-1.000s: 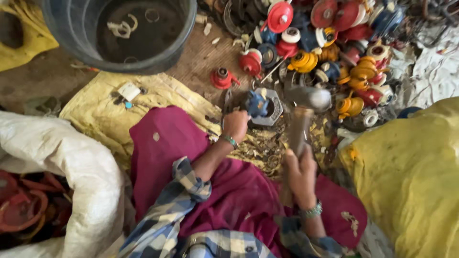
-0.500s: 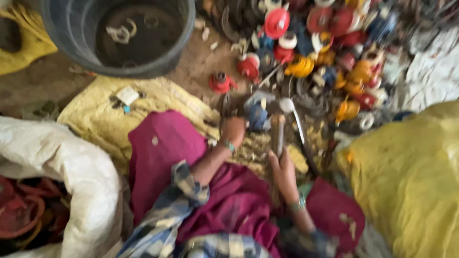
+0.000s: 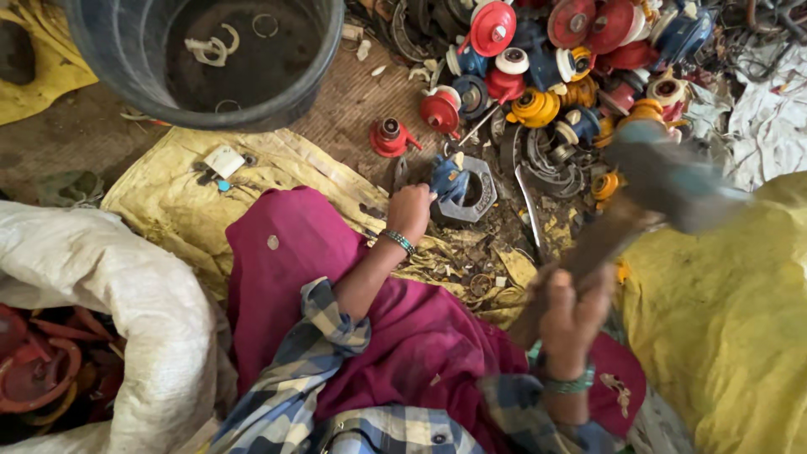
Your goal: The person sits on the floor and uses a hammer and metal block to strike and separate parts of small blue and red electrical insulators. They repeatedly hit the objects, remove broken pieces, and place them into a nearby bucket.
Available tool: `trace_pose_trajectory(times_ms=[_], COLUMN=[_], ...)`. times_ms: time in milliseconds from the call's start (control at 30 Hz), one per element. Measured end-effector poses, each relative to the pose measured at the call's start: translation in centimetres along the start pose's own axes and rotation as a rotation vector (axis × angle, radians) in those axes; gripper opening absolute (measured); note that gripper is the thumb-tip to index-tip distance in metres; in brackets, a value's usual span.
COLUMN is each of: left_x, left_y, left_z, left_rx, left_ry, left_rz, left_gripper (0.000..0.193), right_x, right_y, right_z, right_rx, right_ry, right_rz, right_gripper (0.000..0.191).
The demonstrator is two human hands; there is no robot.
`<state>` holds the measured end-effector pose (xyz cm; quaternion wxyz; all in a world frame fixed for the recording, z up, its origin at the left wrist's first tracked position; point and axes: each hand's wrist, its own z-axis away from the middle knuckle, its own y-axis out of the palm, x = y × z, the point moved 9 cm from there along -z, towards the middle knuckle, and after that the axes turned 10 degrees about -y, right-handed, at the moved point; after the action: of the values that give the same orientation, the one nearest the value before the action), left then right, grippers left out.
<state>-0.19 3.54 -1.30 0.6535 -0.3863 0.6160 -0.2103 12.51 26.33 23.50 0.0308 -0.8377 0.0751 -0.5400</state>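
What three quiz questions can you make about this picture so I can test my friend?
1. True or false: the right hand holds a hammer raised in the air.
2. What does the left hand press down on? A) a yellow reel B) a blue part on a grey metal nut-shaped block C) a white sack
3. Fill in: the big dark tub at the top holds a few ____ rings and pieces.

Key: 1 true. 2 B. 3 white.
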Motion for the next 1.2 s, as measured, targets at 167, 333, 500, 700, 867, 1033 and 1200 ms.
trace_pose_trajectory(times_ms=[167, 333, 500, 700, 867, 1033, 1200], left_x=[1.3, 1.2, -0.1, -1.7, -1.8, -2.7, -1.8], left_y=[-0.4, -1.0, -2.2, -3.9, -3.0, -3.3, -4.3], left_z=[-1.1, -1.4, -1.3, -0.9, -1.7, -3.0, -3.2], left_rx=[0.004, 0.029, -0.012, 0.048, 0.23, 0.155, 0.223], left_ry=[-0.077, -0.106, -0.004, 0.098, 0.038, 0.214, 0.151], left_rz=[0.016, 0.042, 0.171, 0.081, 0.182, 0.332, 0.356], left_gripper=[0.029, 0.024, 0.04, 0.09, 0.111, 0.093, 0.082], right_x=[-12.5, -21.2, -26.6, -30.8, -30.7, -30.3, -29.9], right_y=[1.3, 1.1, -3.0, -4.0, -4.0, -3.4, -3.2], right_z=[5.0, 9.7, 12.4, 14.0, 14.2, 14.1, 13.9], right_rx=[0.052, 0.065, -0.017, -0.107, -0.085, -0.085, -0.114], right_ry=[0.457, 0.581, 0.72, 0.88, 0.871, 0.901, 0.873], right_rz=[0.087, 0.047, 0.08, -0.053, -0.026, -0.076, -0.135], right_gripper=[0.02, 0.029, 0.037, 0.036, 0.035, 0.037, 0.039])
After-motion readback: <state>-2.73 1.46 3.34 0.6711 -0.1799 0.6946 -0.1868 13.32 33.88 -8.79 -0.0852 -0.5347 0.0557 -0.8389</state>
